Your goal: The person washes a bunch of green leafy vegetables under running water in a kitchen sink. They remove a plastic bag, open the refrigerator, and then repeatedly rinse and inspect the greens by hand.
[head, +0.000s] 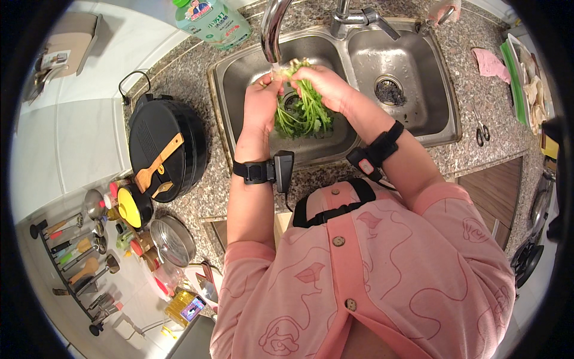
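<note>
Over the left basin of a steel double sink (291, 155), my right hand (325, 85) grips a bunch of leafy green herbs (309, 110), probably coriander. Its pale root ends point up toward the faucet, and the leaves hang down into the basin. My left hand (262, 105) is at the same bunch, its fingers pinching stems near the root ends; the exact grip is partly blurred. The curved chrome spout (270, 38) ends just above my fingers, with what looks like water at its mouth. Leaves partly hide the left drain.
Dark scraps lie in the right basin's drain (389, 91). Scissors (482, 130) and a pink cloth (491, 65) rest on the right counter. A black electric cooker (188, 148) bearing a wooden spatula (166, 155) stands left. Behind the sink is a green detergent jug (219, 27).
</note>
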Demonstrator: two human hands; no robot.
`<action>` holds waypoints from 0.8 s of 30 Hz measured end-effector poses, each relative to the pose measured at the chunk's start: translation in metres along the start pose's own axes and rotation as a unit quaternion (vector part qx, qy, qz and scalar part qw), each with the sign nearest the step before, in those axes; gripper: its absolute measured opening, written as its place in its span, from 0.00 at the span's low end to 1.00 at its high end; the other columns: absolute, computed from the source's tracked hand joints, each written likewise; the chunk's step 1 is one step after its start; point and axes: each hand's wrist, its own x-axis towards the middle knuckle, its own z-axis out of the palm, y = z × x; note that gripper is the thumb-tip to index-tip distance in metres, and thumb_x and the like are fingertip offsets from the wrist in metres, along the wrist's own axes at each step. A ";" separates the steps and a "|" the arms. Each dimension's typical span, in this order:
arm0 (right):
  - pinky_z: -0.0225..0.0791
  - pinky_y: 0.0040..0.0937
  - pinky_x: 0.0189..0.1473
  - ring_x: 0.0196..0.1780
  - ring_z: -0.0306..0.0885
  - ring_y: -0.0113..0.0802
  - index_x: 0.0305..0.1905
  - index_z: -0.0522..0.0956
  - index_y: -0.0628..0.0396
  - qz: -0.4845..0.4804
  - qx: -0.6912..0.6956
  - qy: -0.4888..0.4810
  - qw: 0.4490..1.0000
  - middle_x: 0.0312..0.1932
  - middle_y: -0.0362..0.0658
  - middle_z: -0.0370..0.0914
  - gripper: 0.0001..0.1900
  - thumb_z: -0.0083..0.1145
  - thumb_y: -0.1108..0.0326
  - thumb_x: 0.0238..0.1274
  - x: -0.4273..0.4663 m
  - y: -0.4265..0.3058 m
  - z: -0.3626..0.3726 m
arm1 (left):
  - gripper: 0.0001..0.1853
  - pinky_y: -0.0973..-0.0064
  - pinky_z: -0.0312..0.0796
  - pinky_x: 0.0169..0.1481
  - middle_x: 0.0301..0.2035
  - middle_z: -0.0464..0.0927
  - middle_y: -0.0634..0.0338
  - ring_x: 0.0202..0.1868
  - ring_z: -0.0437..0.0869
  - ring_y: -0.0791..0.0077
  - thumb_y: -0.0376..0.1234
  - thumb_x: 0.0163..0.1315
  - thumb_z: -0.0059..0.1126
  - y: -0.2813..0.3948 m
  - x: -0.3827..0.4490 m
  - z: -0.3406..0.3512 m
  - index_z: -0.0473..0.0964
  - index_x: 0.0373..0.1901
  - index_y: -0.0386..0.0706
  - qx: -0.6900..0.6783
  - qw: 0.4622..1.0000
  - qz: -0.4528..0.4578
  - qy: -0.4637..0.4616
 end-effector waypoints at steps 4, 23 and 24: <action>0.69 0.26 0.38 0.32 0.73 0.29 0.39 0.75 0.59 -0.002 0.102 -0.042 0.994 0.32 0.41 0.75 0.08 0.53 0.66 0.61 -0.003 -0.002 0.000 | 0.08 0.78 0.65 0.34 0.27 0.76 0.63 0.28 0.74 0.77 0.32 0.66 0.54 0.005 0.000 -0.013 0.77 0.41 0.38 -0.157 0.985 -0.070 0.019; 0.71 0.23 0.45 0.43 0.78 0.25 0.51 0.79 0.56 -0.062 0.021 -0.013 0.998 0.43 0.39 0.81 0.14 0.62 0.68 0.59 -0.002 0.002 0.026 | 0.15 0.71 0.69 0.58 0.49 0.77 0.55 0.50 0.78 0.68 0.30 0.69 0.47 0.009 -0.003 0.003 0.72 0.54 0.33 -0.341 0.935 -0.060 -0.076; 0.71 0.23 0.45 0.43 0.78 0.25 0.51 0.79 0.56 -0.048 0.018 -0.003 0.999 0.43 0.39 0.81 0.14 0.62 0.68 0.60 -0.002 0.001 0.025 | 0.16 0.71 0.69 0.58 0.49 0.77 0.54 0.50 0.78 0.68 0.30 0.69 0.47 0.008 -0.003 0.001 0.71 0.55 0.33 -0.339 0.937 -0.066 -0.058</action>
